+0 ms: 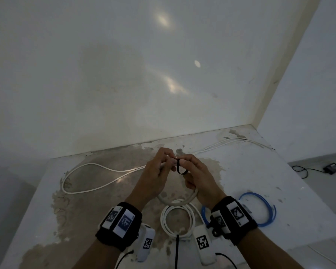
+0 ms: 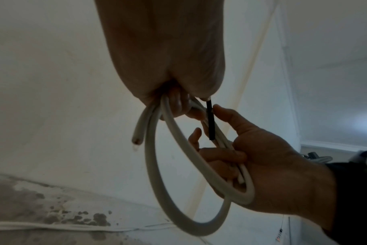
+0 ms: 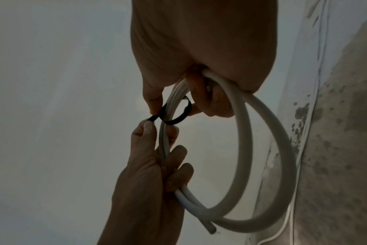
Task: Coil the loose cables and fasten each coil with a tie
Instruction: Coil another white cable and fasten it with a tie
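— What do your hands hold above the stained white table (image 1: pixel 279 191)?

— Your left hand (image 1: pixel 155 177) and right hand (image 1: pixel 197 178) meet over the middle of it, both gripping a small coil of white cable (image 3: pixel 268 149) that hangs between them, lifted off the surface. A black tie (image 3: pixel 178 114) loops around the gathered strands.

— And the fingers?

— Your right thumb and forefinger pinch the tie beside the strands, the other fingers curled round the coil. Your left fingertips pinch the tie's free end, the lower fingers wrapped round the cable.

— What lies around you?

— A finished white coil (image 1: pixel 177 220) rests near your wrists, a blue coil (image 1: pixel 260 208) to its right. A long loose white cable (image 1: pixel 97 177) trails across the far side.
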A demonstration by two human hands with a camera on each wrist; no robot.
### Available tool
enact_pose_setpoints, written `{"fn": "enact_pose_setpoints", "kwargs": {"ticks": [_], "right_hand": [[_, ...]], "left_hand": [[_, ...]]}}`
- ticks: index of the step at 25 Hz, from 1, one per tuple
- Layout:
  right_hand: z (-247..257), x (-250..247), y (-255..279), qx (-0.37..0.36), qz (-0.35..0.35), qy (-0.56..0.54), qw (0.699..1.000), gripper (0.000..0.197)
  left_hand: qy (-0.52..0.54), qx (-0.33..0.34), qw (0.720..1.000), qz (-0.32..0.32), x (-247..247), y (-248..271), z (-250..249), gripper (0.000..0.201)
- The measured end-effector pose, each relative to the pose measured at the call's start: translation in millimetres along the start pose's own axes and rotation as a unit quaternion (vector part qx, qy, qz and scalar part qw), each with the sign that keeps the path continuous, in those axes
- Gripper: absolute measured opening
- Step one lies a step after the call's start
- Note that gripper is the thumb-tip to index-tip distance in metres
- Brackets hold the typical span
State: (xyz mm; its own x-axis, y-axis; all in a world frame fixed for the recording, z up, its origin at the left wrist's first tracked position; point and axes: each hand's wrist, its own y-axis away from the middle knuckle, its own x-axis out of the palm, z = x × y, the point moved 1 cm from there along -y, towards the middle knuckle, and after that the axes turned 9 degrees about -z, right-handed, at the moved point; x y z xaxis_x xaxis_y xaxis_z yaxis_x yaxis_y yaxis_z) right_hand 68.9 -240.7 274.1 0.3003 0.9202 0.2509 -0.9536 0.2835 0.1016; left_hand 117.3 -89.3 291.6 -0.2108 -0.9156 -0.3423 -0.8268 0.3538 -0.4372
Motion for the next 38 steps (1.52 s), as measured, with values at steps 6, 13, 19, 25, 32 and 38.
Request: {"fn": "enact_pose_setpoints", "kwargs": {"ticks": [6, 13, 19, 25, 32, 38], "right_hand": [[-5, -6, 0, 0.028, -0.027, -0.021, 0.999, 0.012], [-10, -8, 2, 0.032, -0.031, -0.038, 0.998, 0.013], [10, 0, 10, -0.093, -0.029, 0.116, 0.988, 0.008], [32, 12, 13, -0.018, 0.113, 0.075, 0.991, 0.017], [23, 7, 8, 0.047, 0.072, -0.041, 0.996, 0.015], [21, 5, 2, 0.156, 0.075, -0.144, 0.974, 0.007]], "left_hand": [[0.027, -0.031, 0.995, -0.094, 7, -2, -4, 0.007], [0.058, -0.025, 0.988, -0.141, 3, 1, -2, 0.011], [0.103, -0.130, 0.977, -0.137, 8, -6, 8, 0.015], [0.095, -0.079, 0.982, -0.145, 6, -22, 1, 0.016], [-0.017, 0.012, 0.971, -0.240, 10, -28, -10, 0.012], [0.099, -0.033, 0.951, -0.292, 7, -27, -13, 0.012]]}}
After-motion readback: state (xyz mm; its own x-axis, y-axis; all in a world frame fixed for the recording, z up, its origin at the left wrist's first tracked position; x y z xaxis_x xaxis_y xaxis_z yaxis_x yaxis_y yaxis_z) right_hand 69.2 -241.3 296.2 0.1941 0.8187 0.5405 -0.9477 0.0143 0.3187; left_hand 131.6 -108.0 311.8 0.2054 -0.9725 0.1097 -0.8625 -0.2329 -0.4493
